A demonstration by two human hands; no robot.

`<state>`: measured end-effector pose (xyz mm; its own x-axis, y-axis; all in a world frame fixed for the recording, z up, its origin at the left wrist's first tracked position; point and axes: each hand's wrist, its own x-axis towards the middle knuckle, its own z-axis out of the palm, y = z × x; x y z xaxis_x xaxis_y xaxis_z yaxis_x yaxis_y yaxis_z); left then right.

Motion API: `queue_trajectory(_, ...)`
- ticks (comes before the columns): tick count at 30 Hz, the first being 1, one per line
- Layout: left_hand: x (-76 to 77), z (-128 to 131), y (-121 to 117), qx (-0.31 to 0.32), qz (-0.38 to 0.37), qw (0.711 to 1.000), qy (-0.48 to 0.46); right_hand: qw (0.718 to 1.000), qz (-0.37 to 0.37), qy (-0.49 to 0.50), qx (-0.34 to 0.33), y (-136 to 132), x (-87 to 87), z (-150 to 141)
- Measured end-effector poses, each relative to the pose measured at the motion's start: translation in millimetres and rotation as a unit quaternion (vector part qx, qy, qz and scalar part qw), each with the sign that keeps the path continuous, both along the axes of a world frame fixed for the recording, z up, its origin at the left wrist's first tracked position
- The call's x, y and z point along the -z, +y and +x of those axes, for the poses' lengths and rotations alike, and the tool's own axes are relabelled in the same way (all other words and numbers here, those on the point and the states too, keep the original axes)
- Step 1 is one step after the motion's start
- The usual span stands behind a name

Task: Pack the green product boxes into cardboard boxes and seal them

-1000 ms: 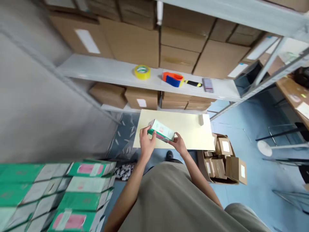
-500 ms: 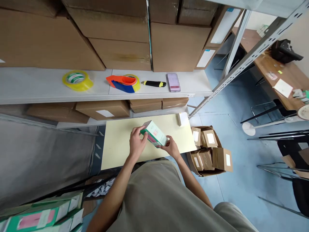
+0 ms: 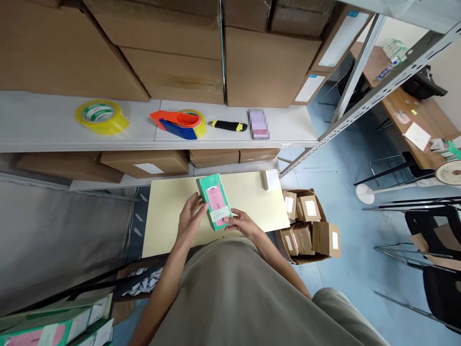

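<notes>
A slim green product box (image 3: 213,192) with a pink picture and a pale label band on its front is tilted above the cream tabletop (image 3: 169,206). My right hand (image 3: 242,224) grips its lower right corner, thumb on the front face. At the box's left edge, my left hand (image 3: 190,218) has its thumb tip against the edge and its fingers curled by the side; how firmly it holds is hard to see. A small white box (image 3: 271,179) stands at the table's far right corner.
On the shelf (image 3: 137,137) lie yellow tape (image 3: 115,126), a tape dispenser (image 3: 176,117), a box cutter (image 3: 228,126) and a blurred purple item (image 3: 258,124). An open carton of small brown boxes (image 3: 304,240) stands right. More green boxes (image 3: 54,327) sit lower left.
The box has been turned more upright, so its green front with the pink picture now faces me. Both hands shifted a little left with it. The view has moved slightly.
</notes>
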<state>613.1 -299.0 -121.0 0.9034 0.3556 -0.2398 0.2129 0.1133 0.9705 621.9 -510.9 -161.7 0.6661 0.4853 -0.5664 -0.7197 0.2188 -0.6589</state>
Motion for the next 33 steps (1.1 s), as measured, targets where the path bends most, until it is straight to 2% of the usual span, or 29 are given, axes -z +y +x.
queue_trajectory(2, 8.7, -13.2, -3.0, 0.039, -0.062, 0.996, 0.056, 1.000, 0.023, 0.003, -0.005, 0.3, -5.2, -0.1)
queue_trajectory(4, 12.0, -24.7, -6.6, 0.060, -0.094, 0.990, 0.090, 0.999, 0.034, -0.002, -0.011, 1.0, -7.9, -1.0)
queue_trajectory(9, 5.0, -36.1, -12.8, 0.072, -0.115, 0.984, 0.117, 0.999, 0.023, -0.004, -0.026, 3.6, -7.4, -6.3)
queue_trajectory(12, 1.9, -37.1, -14.5, 0.057, -0.104, 0.986, 0.113, 0.998, -0.009, -0.034, -0.046, 3.0, -7.9, -7.3)
queue_trajectory(14, 2.7, -38.5, -15.4, 0.041, -0.093, 0.989, 0.107, 0.991, -0.051, -0.098, -0.077, 1.3, -10.1, -5.6)
queue_trajectory(16, 5.1, -40.8, -16.4, 0.018, -0.075, 0.993, 0.090, 0.971, -0.115, -0.185, -0.099, 0.0, -13.7, -3.1)
queue_trajectory(19, 8.1, -46.0, -19.5, -0.015, -0.019, 0.997, 0.067, 0.938, -0.200, -0.275, -0.063, 2.7, -21.1, -1.8)
queue_trajectory(21, 6.8, -51.3, -23.1, -0.023, 0.025, 0.997, 0.063, 0.930, -0.212, -0.299, -0.029, 8.5, -26.8, -4.0)
queue_trajectory(24, -1.1, -62.4, -26.9, -0.007, 0.062, 0.998, 0.025, 0.927, -0.198, -0.319, -0.006, 17.7, -33.8, -9.6)
queue_trajectory(26, -7.3, -69.9, -24.7, 0.025, 0.063, 0.998, -0.012, 0.937, -0.167, -0.306, 0.009, 19.6, -35.7, -12.6)
queue_trajectory(29, -11.4, -77.6, -13.9, 0.054, 0.012, 0.998, -0.023, 0.966, -0.081, -0.244, 0.027, 13.6, -34.3, -15.3)
queue_trajectory(33, -10.0, -81.9, -6.0, 0.021, -0.077, 0.996, 0.034, 0.985, 0.008, -0.167, 0.031, 2.1, -29.9, -20.2)
